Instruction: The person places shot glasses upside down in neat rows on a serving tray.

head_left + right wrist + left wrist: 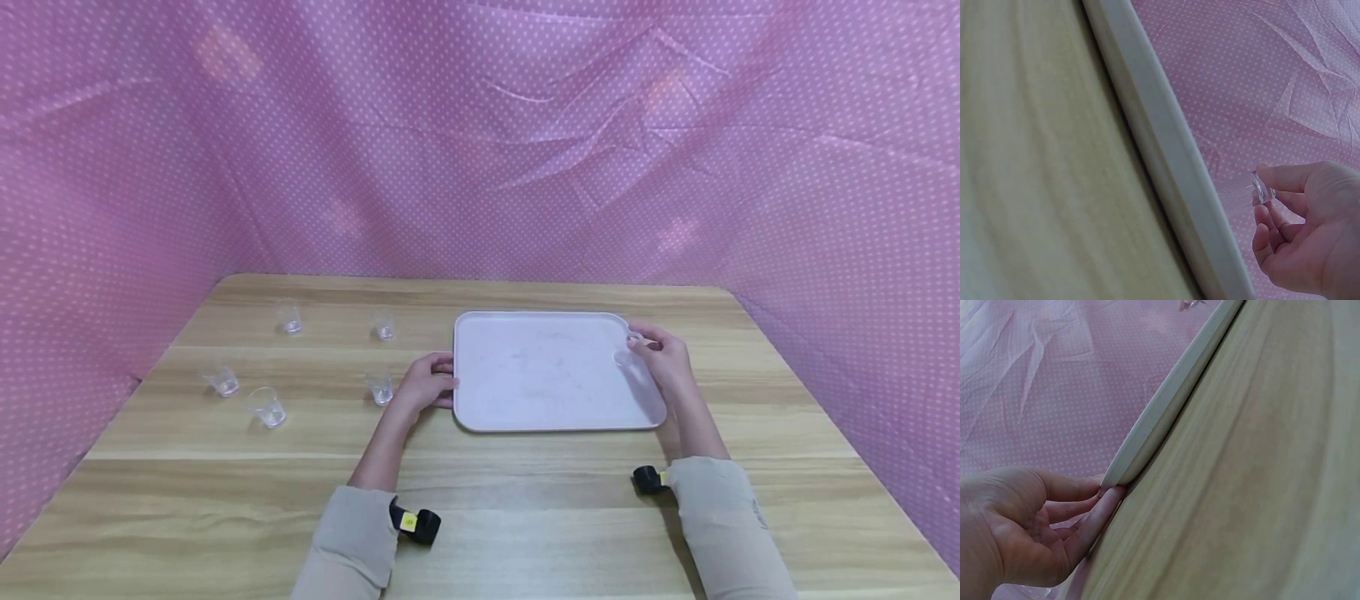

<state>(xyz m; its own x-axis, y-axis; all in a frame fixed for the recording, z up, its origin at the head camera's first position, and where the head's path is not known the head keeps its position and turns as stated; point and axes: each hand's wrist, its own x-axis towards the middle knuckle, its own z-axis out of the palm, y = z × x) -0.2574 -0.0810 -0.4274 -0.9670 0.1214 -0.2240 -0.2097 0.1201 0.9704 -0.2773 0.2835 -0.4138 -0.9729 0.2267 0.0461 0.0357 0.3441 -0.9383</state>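
Observation:
A white rectangular tray (551,371) lies on the wooden table. My left hand (426,383) is at its left edge; in the left wrist view the thumb and fingers of the left hand (1035,525) pinch the tray's rim (1154,419). Over the tray's right side, my right hand (666,362) holds a small clear cup (628,357) by its base. The cup is tipped, with its mouth toward the tray. Up close, the fingertips of the right hand (1310,219) grip the thick base of the cup (1261,189), beside the tray rim (1172,137).
Several more small clear cups stand on the left of the table, among them one near my left wrist (381,389), one at the back (384,322) and one at the front (268,408). A pink dotted cloth (487,167) hangs around the table.

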